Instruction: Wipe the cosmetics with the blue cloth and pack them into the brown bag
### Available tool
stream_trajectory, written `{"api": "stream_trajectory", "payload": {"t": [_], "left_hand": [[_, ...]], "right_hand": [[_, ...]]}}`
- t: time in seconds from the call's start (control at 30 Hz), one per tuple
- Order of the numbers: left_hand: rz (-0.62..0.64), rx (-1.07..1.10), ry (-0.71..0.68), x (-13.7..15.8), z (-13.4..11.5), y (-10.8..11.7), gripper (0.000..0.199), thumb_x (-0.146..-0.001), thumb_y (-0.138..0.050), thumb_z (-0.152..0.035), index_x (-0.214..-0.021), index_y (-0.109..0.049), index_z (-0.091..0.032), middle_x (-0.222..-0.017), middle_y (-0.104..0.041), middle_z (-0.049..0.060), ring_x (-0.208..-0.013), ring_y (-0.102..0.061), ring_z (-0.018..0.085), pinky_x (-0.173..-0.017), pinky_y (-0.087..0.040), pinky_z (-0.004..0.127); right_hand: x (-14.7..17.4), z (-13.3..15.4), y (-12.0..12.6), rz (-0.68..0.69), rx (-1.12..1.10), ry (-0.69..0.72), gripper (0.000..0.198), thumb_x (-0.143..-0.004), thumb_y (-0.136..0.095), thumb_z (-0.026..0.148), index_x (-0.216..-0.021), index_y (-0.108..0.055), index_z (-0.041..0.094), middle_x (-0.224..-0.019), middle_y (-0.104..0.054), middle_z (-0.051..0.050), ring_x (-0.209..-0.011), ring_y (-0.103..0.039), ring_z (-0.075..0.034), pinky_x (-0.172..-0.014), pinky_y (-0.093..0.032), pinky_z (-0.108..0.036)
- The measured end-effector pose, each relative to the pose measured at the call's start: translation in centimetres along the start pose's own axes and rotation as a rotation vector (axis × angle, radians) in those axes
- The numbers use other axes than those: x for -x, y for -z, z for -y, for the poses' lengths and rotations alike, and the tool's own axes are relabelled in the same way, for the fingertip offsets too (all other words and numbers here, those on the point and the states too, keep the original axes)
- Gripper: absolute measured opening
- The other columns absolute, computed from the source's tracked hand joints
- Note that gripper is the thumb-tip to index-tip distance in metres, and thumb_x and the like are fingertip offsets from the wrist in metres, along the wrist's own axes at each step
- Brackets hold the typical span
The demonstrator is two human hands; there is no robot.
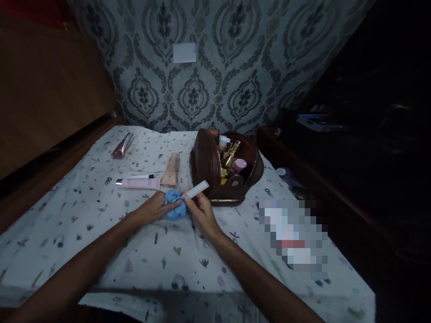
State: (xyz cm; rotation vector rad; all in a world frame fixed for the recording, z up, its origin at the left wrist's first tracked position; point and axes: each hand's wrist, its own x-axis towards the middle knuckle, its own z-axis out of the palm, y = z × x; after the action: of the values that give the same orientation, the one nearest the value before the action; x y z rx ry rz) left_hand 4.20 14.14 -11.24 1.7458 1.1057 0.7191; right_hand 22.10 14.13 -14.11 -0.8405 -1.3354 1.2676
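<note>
In the head view, my left hand [157, 207] is closed round a bunched blue cloth [175, 211]. My right hand [204, 214] grips a slim white tube [197, 190], its far end pointing up and to the right. The cloth touches the tube's lower end, between my two hands. Just beyond them stands an open brown cosmetics bag [207, 168], with gold-capped items [231, 154] and a pink round-topped item [239, 165] inside. A beige tube [170, 169] and a pale pink tube [139, 183] lie beyond my left hand.
A patterned white cloth [134, 264] covers the table. At its back left lies a shiny brownish tube [123, 146]. A blurred-out flat object [292, 235] is on the right. The patterned wall [191, 96] closes off the back, a wooden panel [50, 94] the left.
</note>
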Motion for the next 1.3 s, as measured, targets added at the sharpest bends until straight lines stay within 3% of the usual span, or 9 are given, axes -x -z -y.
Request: {"api": "stream_trajectory", "payload": {"t": [0.13,0.23,0.33,0.43,0.6,0.77,0.87,1.1,1.3], "left_hand": [[-0.192,-0.008,-0.023,0.0,0.2,0.3,0.044,-0.089,-0.055,-0.052,-0.062,-0.056,-0.018,-0.053,-0.048,-0.003,-0.051,-0.045,0.011,-0.051,-0.038,0.022],[-0.242,0.139,-0.035,-0.1,0.3,-0.2,0.035,-0.080,-0.068,-0.051,-0.091,-0.066,-0.018,-0.075,-0.062,0.001,-0.071,-0.056,0.015,-0.068,-0.047,0.025],[-0.215,0.251,-0.040,-0.3,0.2,-0.9,0.057,-0.065,-0.083,-0.045,-0.112,-0.062,-0.020,-0.087,-0.061,0.001,-0.079,-0.056,0.017,-0.074,-0.047,0.025],[-0.319,0.236,-0.089,-0.4,0.2,-1.2,0.064,-0.063,-0.085,-0.039,-0.119,-0.058,-0.023,-0.096,-0.058,0.000,-0.079,-0.053,0.014,-0.072,-0.044,0.022],[-0.402,0.232,-0.104,-0.6,0.6,-0.2,0.033,-0.077,-0.073,-0.046,-0.094,-0.064,-0.020,-0.080,-0.057,-0.002,-0.071,-0.051,0.013,-0.067,-0.043,0.022],[-0.499,0.290,-0.020,-0.8,0.9,0.3,0.037,-0.081,-0.066,-0.055,-0.075,-0.063,-0.018,-0.061,-0.052,-0.004,-0.058,-0.047,0.011,-0.057,-0.040,0.022],[-0.539,0.315,0.008,-0.9,1.0,0.3,0.043,-0.082,-0.063,-0.058,-0.067,-0.058,-0.018,-0.053,-0.046,-0.005,-0.050,-0.041,0.010,-0.051,-0.037,0.021],[-0.443,0.400,-0.063,-0.6,-0.1,0.4,0.044,-0.079,-0.065,-0.061,-0.076,-0.061,-0.018,-0.064,-0.051,-0.004,-0.057,-0.047,0.010,-0.055,-0.041,0.021],[-0.235,0.531,-0.063,-0.3,-0.2,-0.5,0.046,-0.071,-0.079,-0.048,-0.100,-0.056,-0.022,-0.071,-0.057,-0.004,-0.055,-0.057,0.012,-0.052,-0.048,0.024]], "right_hand": [[0.1,0.0,0.1,0.037,-0.006,-0.023,0.037,-0.086,-0.057,0.057,-0.093,-0.057,0.021,-0.077,-0.061,-0.001,-0.066,-0.056,-0.015,-0.061,-0.048,-0.026],[0.3,-0.1,0.0,0.115,0.127,-0.017,0.028,-0.086,-0.057,0.048,-0.084,-0.053,0.021,-0.067,-0.052,0.003,-0.056,-0.047,-0.012,-0.051,-0.038,-0.023],[0.5,0.0,-0.1,0.110,0.386,0.071,0.020,-0.082,-0.058,0.034,-0.070,-0.050,0.020,-0.061,-0.044,0.004,-0.056,-0.040,-0.011,-0.054,-0.031,-0.023],[0.6,0.1,-0.1,0.093,0.506,0.106,0.016,-0.079,-0.057,0.029,-0.068,-0.053,0.020,-0.058,-0.042,0.005,-0.055,-0.039,-0.010,-0.053,-0.029,-0.023],[0.6,0.1,0.0,0.084,0.548,0.125,0.020,-0.080,-0.064,0.037,-0.069,-0.060,0.020,-0.058,-0.048,0.004,-0.054,-0.041,-0.012,-0.053,-0.029,-0.024],[0.8,-0.1,0.1,0.059,0.496,0.131,0.021,-0.080,-0.068,0.038,-0.093,-0.065,0.022,-0.071,-0.059,0.002,-0.060,-0.049,-0.015,-0.059,-0.036,-0.025],[0.9,0.0,0.2,0.031,0.468,0.127,0.020,-0.083,-0.066,0.039,-0.091,-0.061,0.021,-0.071,-0.057,0.002,-0.062,-0.050,-0.014,-0.059,-0.037,-0.024],[0.6,0.4,-0.1,0.265,0.239,-0.062,0.047,-0.092,-0.046,0.059,-0.070,-0.054,0.019,-0.057,-0.054,0.002,-0.050,-0.045,-0.010,-0.050,-0.033,-0.023],[0.5,0.3,-0.4,0.351,-0.137,-0.354,0.059,-0.081,-0.052,0.074,-0.081,-0.061,0.015,-0.056,-0.056,0.002,-0.041,-0.037,-0.007,-0.039,-0.023,-0.021]]}}
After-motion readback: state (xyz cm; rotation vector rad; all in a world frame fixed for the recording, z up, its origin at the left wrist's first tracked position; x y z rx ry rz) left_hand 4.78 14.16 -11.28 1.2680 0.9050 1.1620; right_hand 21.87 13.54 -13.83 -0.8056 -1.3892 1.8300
